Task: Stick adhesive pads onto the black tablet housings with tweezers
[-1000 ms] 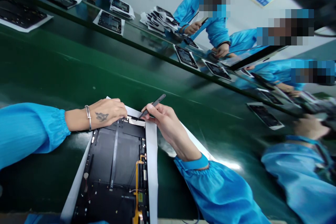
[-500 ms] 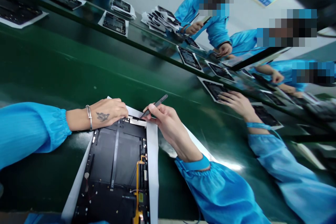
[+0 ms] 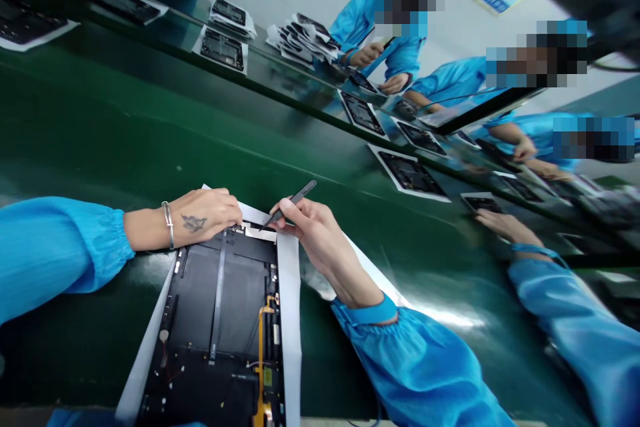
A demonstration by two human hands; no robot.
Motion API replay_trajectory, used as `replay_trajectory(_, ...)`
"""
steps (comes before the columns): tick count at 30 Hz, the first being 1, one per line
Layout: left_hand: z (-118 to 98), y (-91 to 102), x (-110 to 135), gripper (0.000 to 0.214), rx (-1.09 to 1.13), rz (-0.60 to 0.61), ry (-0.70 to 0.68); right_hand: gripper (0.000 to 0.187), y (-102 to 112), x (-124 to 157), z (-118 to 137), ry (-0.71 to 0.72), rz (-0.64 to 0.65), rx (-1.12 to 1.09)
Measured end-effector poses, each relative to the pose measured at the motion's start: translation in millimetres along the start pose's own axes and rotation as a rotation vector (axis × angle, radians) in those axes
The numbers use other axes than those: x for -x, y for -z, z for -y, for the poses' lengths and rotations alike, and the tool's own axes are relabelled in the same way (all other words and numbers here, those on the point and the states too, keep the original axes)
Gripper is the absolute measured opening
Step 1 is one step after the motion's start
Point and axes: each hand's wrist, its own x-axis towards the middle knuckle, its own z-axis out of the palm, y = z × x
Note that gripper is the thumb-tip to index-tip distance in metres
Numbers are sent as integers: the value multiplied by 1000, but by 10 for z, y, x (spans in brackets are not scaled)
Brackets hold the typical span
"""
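Note:
An opened tablet [image 3: 235, 293] lies on white paper [image 3: 290, 320], its dark insides and an orange flex cable [image 3: 261, 353] showing. My left hand [image 3: 205, 213] rests over its far left corner, fingers curled onto the edge; the fingertips are hidden. Black tweezers [image 3: 295, 201] slant down from my right hand [image 3: 315, 230], pinched between thumb and fingers. Their tip is at a whitish strip [image 3: 260, 233] along the tablet's far edge; whether it touches is too small to tell.
A green bench [image 3: 150, 120] runs across. To the right, a co-worker's hand [image 3: 510, 227] reaches to a dark tablet part. Another opened tablet [image 3: 413, 173] lies on paper nearby. Across a ledge, several co-workers sit near a paper-wrapped stack [image 3: 303, 40].
The co-worker's hand at right has left one tablet and moved right to another, and the tablet it left now shows whole. My hands and tweezers have hardly moved.

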Motion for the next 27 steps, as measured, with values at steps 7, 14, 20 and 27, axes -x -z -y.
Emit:
replay_trajectory(7,6,-17,11,23,10,-4,10,48,8,-18,-14,-6,10,5)
replay_trajectory(14,-15,20,29,26,-5,48,14,48,9,-21,-12,23,37,42)
replay_trajectory(20,-4,53,39,25,-74,69,-24,47,-15,-13,-38,141,-24,219)
replay_trajectory(27,2,46,64,25,-85,60,-41,42,-66,115,-44,334,-150,286)
